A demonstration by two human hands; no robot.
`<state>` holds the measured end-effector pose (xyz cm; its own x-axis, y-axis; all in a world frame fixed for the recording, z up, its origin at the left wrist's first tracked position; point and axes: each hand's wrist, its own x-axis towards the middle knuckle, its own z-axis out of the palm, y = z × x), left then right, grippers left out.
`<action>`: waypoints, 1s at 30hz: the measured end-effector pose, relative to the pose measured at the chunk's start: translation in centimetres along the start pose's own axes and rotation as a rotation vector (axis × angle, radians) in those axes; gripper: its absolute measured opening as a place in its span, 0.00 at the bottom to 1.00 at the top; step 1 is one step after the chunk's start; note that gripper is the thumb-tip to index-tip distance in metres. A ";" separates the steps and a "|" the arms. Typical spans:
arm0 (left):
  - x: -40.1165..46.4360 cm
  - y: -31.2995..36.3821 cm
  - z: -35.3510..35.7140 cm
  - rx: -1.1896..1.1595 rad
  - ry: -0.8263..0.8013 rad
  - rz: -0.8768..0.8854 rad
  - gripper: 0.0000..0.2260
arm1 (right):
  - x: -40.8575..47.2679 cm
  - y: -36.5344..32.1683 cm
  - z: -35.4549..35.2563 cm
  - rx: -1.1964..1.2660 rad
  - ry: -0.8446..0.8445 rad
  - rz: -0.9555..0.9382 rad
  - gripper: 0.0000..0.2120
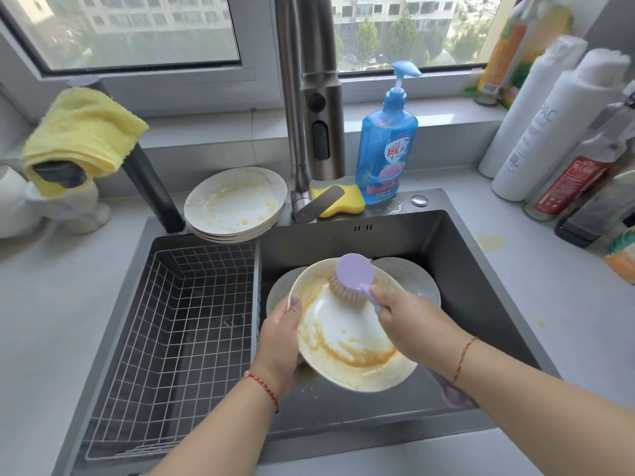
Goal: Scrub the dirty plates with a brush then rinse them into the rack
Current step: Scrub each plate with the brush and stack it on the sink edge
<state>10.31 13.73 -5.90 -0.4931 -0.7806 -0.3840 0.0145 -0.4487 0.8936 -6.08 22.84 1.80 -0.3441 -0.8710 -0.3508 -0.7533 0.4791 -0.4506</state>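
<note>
Head view. The held plate [347, 341] sits in the lower centre of the frame, tilted over the dark sink [446, 255]. It is round, white and glossy, with a brown-orange sauce film ringing its inner face and a cleaner white patch in the middle. The left hand [280, 341] grips its left rim, thumb on the upper face, fingers curled beneath. The right hand [409, 324] holds the handle of one lilac plastic brush [352, 280], fingers wrapped round it; the round head is pressed bristles-down against the plate's upper part.

Plate count: one held; at least two more lie flat in the sink behind it [412, 280], partly hidden. A stack of dirty plates [237, 204] rests on the sink's rear edge at centre left; about three rims show, the top one smeared yellow.

One white wire-grid rack [178, 324] fills the left of the sink. One brushed-metal faucet [305, 97] rises at top centre. One yellow sponge [343, 201] and one blue pump bottle of dish soap [388, 142] stand right of it. One yellow cloth [82, 128] hangs at upper left. Several bottles [556, 125] crowd the grey worktop [515, 304] at upper right. Each wrist carries one red string bracelet.
</note>
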 end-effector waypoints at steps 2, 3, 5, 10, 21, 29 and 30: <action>0.3 0.2 -0.2 -0.002 0.022 -0.015 0.19 | 0.2 0.1 0.3 -0.098 0.052 0.023 0.18; 0.4 0.3 -0.2 0.002 0.019 -0.021 0.18 | 0.2 -0.1 0.7 -0.078 0.042 0.025 0.19; 0.6 0.5 0.0 0.011 -0.001 -0.036 0.19 | -0.1 -0.8 1.5 0.049 -0.035 -0.026 0.21; 0.4 0.6 0.4 -0.004 -0.029 -0.055 0.19 | -0.5 -2.2 1.7 0.204 -0.102 -0.079 0.21; 0.3 0.8 -1.0 -0.072 0.089 -0.026 0.18 | -0.1 4.7 -1.1 0.070 0.276 0.186 0.09; -0.1 1.4 -0.5 -0.123 -0.009 -0.165 0.24 | -1.7 4.5 1.7 1.098 0.066 0.453 0.09; -0.2 1.4 -0.5 -0.127 -0.022 -0.201 0.25 | -1.7 4.3 1.9 1.190 0.046 0.473 0.07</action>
<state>10.82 13.01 -4.65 -0.5158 -0.6612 -0.5448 0.0227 -0.6462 0.7628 -7.72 26.60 -1.08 -0.4763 -0.5814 -0.6596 0.4022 0.5231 -0.7514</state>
